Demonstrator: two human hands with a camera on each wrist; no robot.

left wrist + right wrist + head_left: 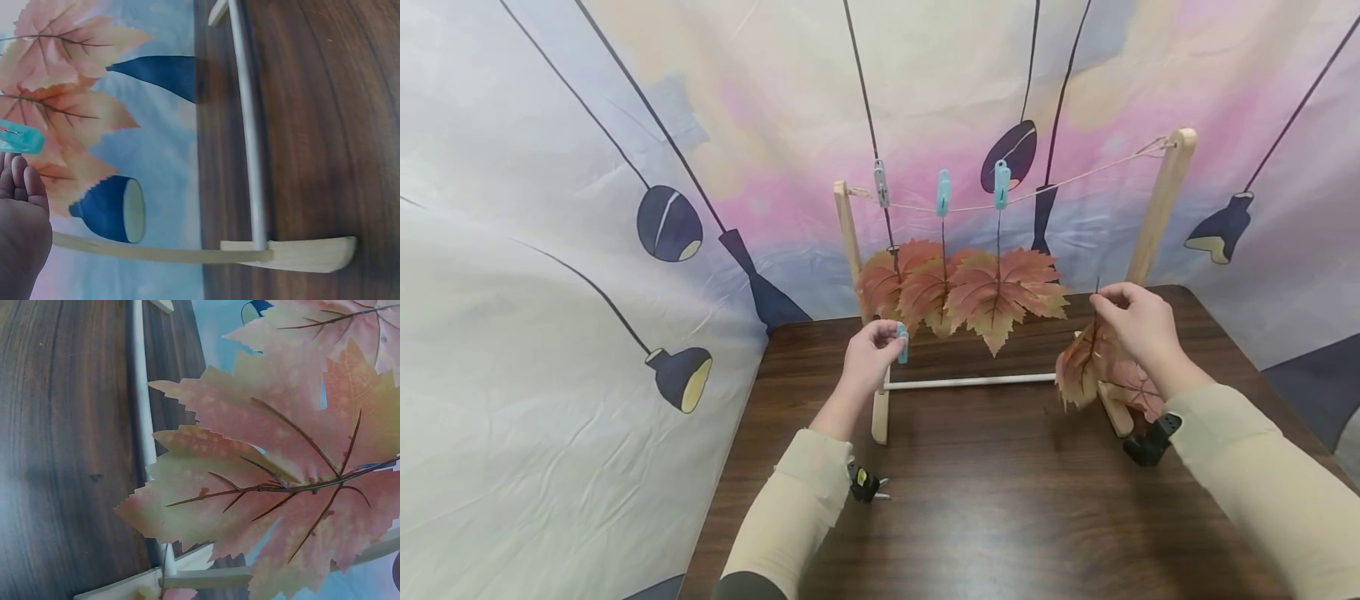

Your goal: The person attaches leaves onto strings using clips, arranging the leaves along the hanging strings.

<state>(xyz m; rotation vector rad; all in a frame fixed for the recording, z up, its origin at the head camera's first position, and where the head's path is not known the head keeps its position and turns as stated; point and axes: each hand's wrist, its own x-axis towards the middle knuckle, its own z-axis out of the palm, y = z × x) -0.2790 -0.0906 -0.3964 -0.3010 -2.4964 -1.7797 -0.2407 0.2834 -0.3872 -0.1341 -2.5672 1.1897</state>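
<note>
My left hand (pixel 867 360) pinches a teal clothespin (pixel 902 345) below the left end of the string. The same clothespin (pixel 24 139) shows at the left edge of the left wrist view. Between thumb and fingertips, my right hand (pixel 1141 327) grips an artificial maple leaf (pixel 1078 371) by its stem, near the right post. That leaf (pixel 300 487) fills much of the right wrist view, blade hanging down. On the string (pixel 1075 177) hang three reddish leaves, the nearest a broad one (pixel 1000 292), from a grey clothespin (pixel 882 185) and two teal ones (pixel 943 193).
The string spans a wooden rack, from its left post (pixel 847 229) to its right post (pixel 1159 208). A white rod (pixel 977 382) joins the feet low down. Another leaf (pixel 1138 390) lies by the right foot on the brown table (pixel 970 517). A painted cloth hangs behind.
</note>
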